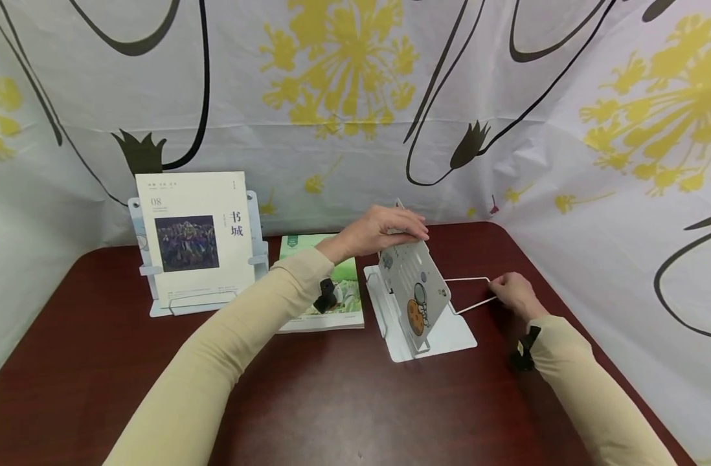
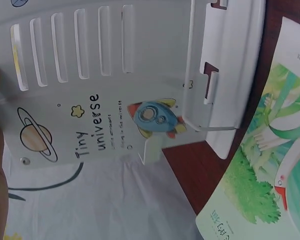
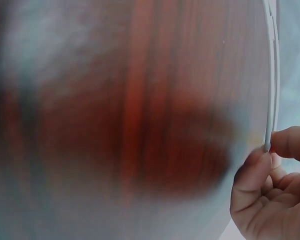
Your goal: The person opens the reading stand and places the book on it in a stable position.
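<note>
A white book stand (image 1: 415,285) with cartoon space prints stands tilted up on its flat base (image 1: 454,333), turned sideways on the table. My left hand (image 1: 384,228) holds the top edge of its back panel. In the left wrist view the panel (image 2: 160,85) shows slots, a rocket and the words "Tiny universe". Behind the panel, a white wire leg (image 1: 476,305) stretches out to the right. My right hand (image 1: 514,292) pinches the far end of that wire; the right wrist view shows thumb and finger (image 3: 290,142) on it.
A green illustrated book (image 1: 326,317) lies flat just left of the stand. Further left, a second stand (image 1: 157,303) bears an upright cream magazine (image 1: 198,285). The dark red table (image 1: 344,401) meets a flower-patterned cloth (image 1: 332,155) at the back and right.
</note>
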A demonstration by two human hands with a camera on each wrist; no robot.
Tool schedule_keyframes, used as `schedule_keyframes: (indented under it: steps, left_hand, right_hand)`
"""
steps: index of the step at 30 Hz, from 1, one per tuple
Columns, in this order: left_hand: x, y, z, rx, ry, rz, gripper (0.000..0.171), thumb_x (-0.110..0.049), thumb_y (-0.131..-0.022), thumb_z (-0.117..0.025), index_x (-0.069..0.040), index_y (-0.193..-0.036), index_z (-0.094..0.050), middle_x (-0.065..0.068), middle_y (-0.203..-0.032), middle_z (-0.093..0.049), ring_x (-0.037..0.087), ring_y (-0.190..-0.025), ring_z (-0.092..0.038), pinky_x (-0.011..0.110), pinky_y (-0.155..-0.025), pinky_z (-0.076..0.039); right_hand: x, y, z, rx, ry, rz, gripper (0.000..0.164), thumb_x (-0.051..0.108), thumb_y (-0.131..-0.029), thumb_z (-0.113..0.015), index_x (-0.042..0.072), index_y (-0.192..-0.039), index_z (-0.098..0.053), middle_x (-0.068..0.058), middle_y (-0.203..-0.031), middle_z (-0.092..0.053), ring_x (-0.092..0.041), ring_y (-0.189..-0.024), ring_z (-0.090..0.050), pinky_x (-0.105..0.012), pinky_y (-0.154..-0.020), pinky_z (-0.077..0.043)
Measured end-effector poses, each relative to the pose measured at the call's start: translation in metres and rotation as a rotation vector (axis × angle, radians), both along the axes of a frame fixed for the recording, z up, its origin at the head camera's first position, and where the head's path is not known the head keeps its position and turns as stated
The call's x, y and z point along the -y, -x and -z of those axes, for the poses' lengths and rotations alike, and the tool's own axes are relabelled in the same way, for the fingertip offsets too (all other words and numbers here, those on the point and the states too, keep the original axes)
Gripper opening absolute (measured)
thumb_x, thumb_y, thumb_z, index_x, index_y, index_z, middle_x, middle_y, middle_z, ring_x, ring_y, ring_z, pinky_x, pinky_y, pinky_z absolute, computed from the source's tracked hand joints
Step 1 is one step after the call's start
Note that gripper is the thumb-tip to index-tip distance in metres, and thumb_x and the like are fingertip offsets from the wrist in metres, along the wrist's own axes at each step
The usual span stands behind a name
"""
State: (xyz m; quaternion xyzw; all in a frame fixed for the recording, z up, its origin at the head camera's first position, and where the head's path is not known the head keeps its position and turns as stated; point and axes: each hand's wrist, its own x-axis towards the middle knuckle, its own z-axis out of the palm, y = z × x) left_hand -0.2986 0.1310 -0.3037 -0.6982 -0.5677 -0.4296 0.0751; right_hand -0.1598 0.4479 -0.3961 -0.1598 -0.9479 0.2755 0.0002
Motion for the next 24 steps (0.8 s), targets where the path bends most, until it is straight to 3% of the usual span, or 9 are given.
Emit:
schedule_keyframes:
  steps: [5,11,19,24]
  left_hand:
    - [0.003,0.005,0.000,0.096,0.015,0.022,0.017,0.003,-0.084,-0.065,0.002,-0.100,-0.072,0.016,-0.106,-0.069,0.028,-0.119,-0.056,0.025,-0.104,-0.039]
    - [0.004,0.007,0.002,0.179,0.058,0.013,0.018,0.002,-0.086,-0.063,0.004,-0.103,-0.071,0.018,-0.110,-0.068,0.026,-0.124,-0.052,0.025,-0.101,-0.042]
    - [-0.001,0.003,0.001,0.269,0.081,-0.118,0.016,-0.007,-0.089,-0.063,-0.002,-0.099,-0.073,0.012,-0.109,-0.069,0.018,-0.123,-0.053,0.021,-0.099,-0.043]
    - [-0.002,0.001,-0.001,0.306,0.071,-0.147,0.014,-0.007,-0.089,-0.064,-0.001,-0.096,-0.074,0.012,-0.107,-0.070,0.016,-0.122,-0.054,0.020,-0.098,-0.044]
  right_hand:
    - [-0.001,-0.014,0.000,0.025,0.178,0.046,0.029,0.015,-0.097,-0.045,-0.006,-0.079,-0.056,0.001,-0.060,-0.052,-0.008,-0.055,-0.051,-0.023,-0.053,-0.049]
    - [0.000,-0.029,0.003,0.010,0.317,0.081,0.026,0.014,-0.097,-0.044,-0.007,-0.084,-0.053,0.000,-0.072,-0.053,-0.004,-0.060,-0.055,-0.021,-0.057,-0.053]
    - [0.006,-0.046,0.006,-0.004,0.518,0.088,0.034,0.014,-0.100,-0.040,-0.018,-0.110,-0.046,0.004,-0.068,-0.056,-0.001,-0.059,-0.059,-0.020,-0.059,-0.054]
    - [0.010,-0.055,0.002,-0.028,0.605,0.106,0.041,0.020,-0.101,-0.041,-0.017,-0.119,-0.040,0.006,-0.072,-0.057,0.000,-0.064,-0.060,-0.019,-0.063,-0.054]
